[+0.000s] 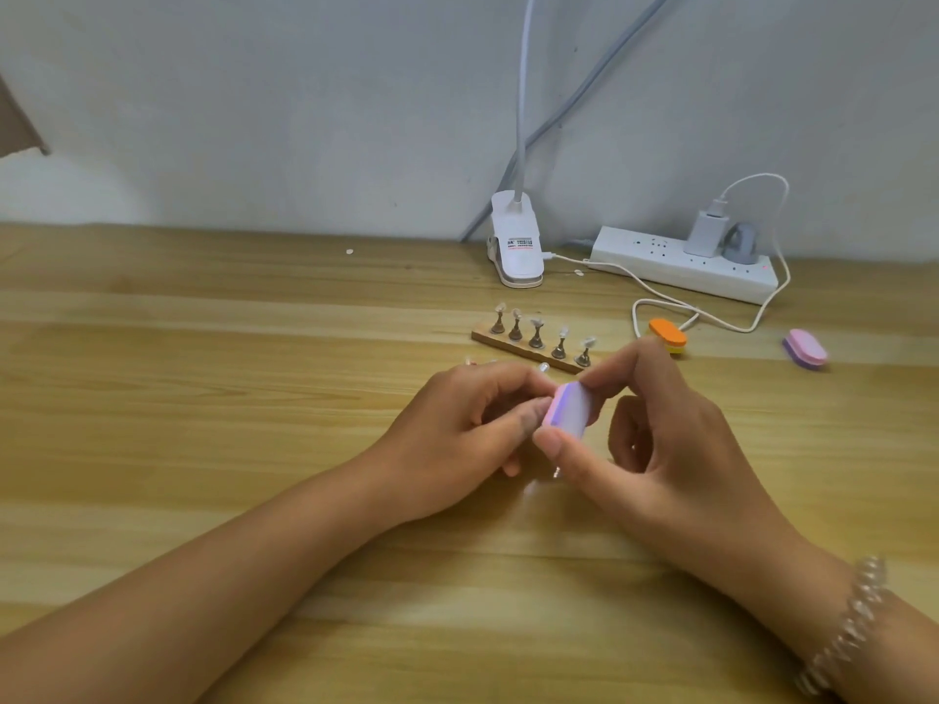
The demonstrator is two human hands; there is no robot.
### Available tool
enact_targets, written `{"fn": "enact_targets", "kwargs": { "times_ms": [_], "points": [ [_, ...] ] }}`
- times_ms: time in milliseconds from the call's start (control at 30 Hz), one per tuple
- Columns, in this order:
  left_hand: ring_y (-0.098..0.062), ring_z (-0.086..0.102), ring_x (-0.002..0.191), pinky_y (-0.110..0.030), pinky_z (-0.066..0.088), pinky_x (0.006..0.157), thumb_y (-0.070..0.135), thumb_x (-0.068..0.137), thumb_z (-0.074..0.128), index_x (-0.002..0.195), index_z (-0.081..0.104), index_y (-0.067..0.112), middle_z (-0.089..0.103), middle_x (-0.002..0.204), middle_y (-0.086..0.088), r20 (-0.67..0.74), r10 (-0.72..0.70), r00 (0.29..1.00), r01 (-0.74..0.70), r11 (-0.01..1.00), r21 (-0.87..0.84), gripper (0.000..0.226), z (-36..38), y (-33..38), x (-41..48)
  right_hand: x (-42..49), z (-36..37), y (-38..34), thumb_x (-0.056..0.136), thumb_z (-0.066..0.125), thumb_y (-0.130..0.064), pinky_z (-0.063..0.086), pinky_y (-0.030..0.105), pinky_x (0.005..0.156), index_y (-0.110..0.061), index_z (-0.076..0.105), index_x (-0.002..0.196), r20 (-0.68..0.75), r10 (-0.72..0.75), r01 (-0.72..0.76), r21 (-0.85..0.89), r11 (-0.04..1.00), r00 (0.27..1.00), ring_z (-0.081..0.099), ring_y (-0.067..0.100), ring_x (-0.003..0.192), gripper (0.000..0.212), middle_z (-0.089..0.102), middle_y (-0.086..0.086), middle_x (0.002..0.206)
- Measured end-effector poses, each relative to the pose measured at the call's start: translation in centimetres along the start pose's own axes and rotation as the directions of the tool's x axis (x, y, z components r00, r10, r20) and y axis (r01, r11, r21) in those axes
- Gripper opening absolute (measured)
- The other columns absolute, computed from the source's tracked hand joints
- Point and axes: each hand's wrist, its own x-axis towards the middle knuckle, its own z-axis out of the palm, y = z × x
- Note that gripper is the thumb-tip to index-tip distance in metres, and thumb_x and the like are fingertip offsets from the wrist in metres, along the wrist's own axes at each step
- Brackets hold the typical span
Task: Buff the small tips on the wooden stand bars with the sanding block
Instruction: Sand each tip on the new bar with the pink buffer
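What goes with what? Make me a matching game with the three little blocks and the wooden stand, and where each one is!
Things:
1. white-faced block
2. orange block
3. pink-and-purple block
4. wooden stand

Places:
A. far right, alone
B. pinched by the right hand
C. in front of the lamp clip
D. beside the white cable

Pairs: 1-B, 2-D, 3-A, 4-C

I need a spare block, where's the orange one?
In the head view, the orange block lies on the table right of centre, just beyond the right hand, right of the wooden stand.
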Motion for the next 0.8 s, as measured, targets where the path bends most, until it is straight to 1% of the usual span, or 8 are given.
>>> {"fn": "enact_targets", "kwargs": {
  "times_ms": [67,167,267,333,467,600,733,800],
  "points": [
    [-0.008,0.056,0.054,-0.025,0.046,0.060,0.006,0.101,0.054,0.098,0.069,0.011,0.064,0.074,0.012,-0.016,0.004,1.000,-0.004,1.000,0.000,0.016,-0.07,0.04,0.03,0.05,-0.05,0.04,0.078,0.069,-0.060,0.033,0.015,0.050,-0.024,0.049,0.096,0.002,0.022,-0.022,0.029,0.999,1.000,0.049,0.017,0.051,0.045,0.061,-0.017,0.081],
    [-0.007,0.056,0.052,-0.023,0.046,0.060,0.009,0.101,0.054,0.097,0.067,0.008,0.063,0.076,0.005,-0.035,0.000,0.999,0.000,1.000,0.003,0.014,-0.12,0.01,0.04,0.37,-0.42,0.47,0.076,0.067,-0.062,0.036,0.019,0.051,-0.025,0.048,0.095,-0.055,0.104,-0.101,0.039,0.994,0.993,0.052,0.016,0.051,0.046,0.065,-0.020,0.084],
    [-0.007,0.055,0.053,-0.025,0.045,0.060,0.007,0.102,0.052,0.095,0.067,0.007,0.062,0.074,0.006,-0.019,0.000,1.000,0.000,1.000,-0.010,0.016,-0.07,0.11,0.00,-0.08,0.02,-0.17,0.075,0.065,-0.064,0.033,0.016,0.049,-0.026,0.045,0.095,-0.011,0.012,-0.012,-0.087,0.996,1.000,0.051,0.016,0.053,0.046,0.057,-0.031,0.077],
    [-0.007,0.054,0.053,-0.025,0.046,0.060,0.008,0.102,0.052,0.095,0.066,0.009,0.062,0.072,0.008,-0.022,-0.009,1.000,0.009,1.000,-0.021,0.016,-0.07,0.08,0.04,-0.15,0.17,-0.19,0.073,0.067,-0.065,0.033,0.016,0.050,-0.028,0.044,0.095,0.017,0.004,-0.003,-0.065,0.998,1.000,0.051,0.017,0.053,0.049,0.057,-0.028,0.079],
    [-0.006,0.056,0.050,-0.022,0.045,0.060,0.020,0.097,0.052,0.093,0.066,0.017,0.064,0.076,0.013,-0.037,-0.019,0.999,0.019,1.000,-0.008,0.015,0.02,0.11,0.00,0.30,-0.28,0.66,0.074,0.069,-0.063,0.037,0.023,0.054,-0.027,0.046,0.095,-0.065,0.096,-0.096,-0.001,0.995,0.993,0.053,0.016,0.053,0.047,0.064,-0.021,0.086],
    [-0.010,0.055,0.053,-0.026,0.046,0.058,0.011,0.102,0.052,0.098,0.067,0.007,0.065,0.075,0.002,-0.024,-0.050,0.998,0.049,0.999,-0.012,0.016,-0.04,-0.07,0.01,-0.06,0.22,-0.12,0.072,0.065,-0.065,0.034,0.014,0.050,-0.030,0.043,0.094,0.011,-0.003,0.004,-0.100,0.995,1.000,0.053,0.013,0.055,0.047,0.057,-0.031,0.079],
    [-0.001,0.056,0.050,-0.020,0.046,0.057,0.007,0.102,0.052,0.099,0.067,0.004,0.070,0.081,0.010,-0.028,-0.052,0.998,0.051,0.999,-0.016,0.016,-0.06,0.10,-0.07,0.40,-0.28,0.65,0.070,0.066,-0.070,0.037,0.023,0.054,-0.030,0.045,0.092,-0.087,0.109,-0.110,-0.011,0.994,0.990,0.053,0.014,0.055,0.050,0.063,-0.023,0.089],
    [-0.004,0.056,0.051,-0.021,0.046,0.058,0.008,0.102,0.052,0.097,0.067,0.005,0.068,0.078,0.010,-0.028,-0.055,0.998,0.055,0.998,0.000,0.016,-0.05,0.17,-0.10,0.26,-0.14,0.38,0.073,0.066,-0.071,0.037,0.021,0.053,-0.031,0.043,0.093,-0.074,0.073,-0.079,-0.079,0.994,0.995,0.053,0.015,0.056,0.050,0.061,-0.027,0.086]
  ]
}}
